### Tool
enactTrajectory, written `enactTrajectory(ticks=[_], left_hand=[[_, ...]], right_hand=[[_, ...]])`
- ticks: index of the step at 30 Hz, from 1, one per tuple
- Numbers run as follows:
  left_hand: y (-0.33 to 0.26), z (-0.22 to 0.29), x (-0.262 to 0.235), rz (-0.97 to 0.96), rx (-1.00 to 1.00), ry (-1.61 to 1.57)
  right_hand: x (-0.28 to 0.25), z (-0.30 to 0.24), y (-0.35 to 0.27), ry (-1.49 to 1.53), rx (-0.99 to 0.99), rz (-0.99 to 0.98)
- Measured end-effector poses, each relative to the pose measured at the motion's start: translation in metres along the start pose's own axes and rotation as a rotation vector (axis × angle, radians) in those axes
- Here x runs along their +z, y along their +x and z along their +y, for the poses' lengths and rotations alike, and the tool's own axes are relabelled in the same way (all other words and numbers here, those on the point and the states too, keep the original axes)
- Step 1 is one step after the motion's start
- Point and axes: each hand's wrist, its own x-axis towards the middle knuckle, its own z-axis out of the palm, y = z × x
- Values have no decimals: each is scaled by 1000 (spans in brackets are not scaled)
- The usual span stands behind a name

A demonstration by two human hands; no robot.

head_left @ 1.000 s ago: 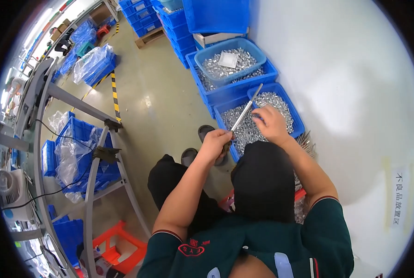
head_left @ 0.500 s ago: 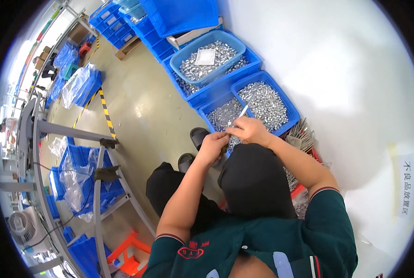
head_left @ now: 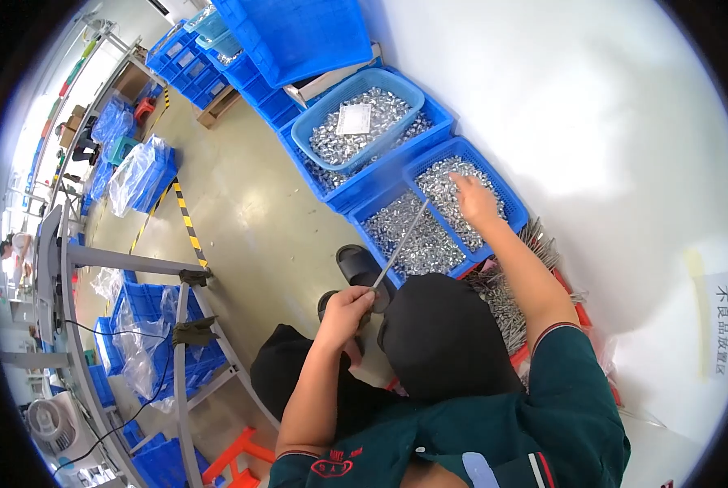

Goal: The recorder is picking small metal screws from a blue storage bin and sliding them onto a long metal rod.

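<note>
In the head view, our left hand [head_left: 346, 317] is closed on a slim metal rod [head_left: 398, 252], slanting over the left compartment of the blue bin [head_left: 496, 180]; its far end lies near the divider [head_left: 441, 220]. Our right hand [head_left: 476, 203] reaches to the small metal parts [head_left: 433, 180] in the right compartment, fingers partly curled; we cannot tell whether it grips one. We judge the work under way, with plenty of parts left in both compartments; how much is done, we cannot tell. Bin rim and divider are the edges nearest the right hand. The white wall [head_left: 616, 163] bounds the right, our knee [head_left: 449, 329] the near side; the widest room seems over the floor [head_left: 258, 203] leftward.
</note>
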Motion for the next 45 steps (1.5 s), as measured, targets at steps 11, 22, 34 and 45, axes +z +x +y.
enactTrajectory(ticks=[11,22,34,45], left_hand=[[-17,14,-19,89,-12,-93],[-23,25,-17,46,-61,-160],[-23,29,-15,123,-124,-270],[-26,20,-23,88,-83,-236]], right_hand=[[42,27,-51,113,141,-104],[69,29,-4,-22,35,-180],[91,61,64,-62,138,-171],[70,21,40,-64,103,25]])
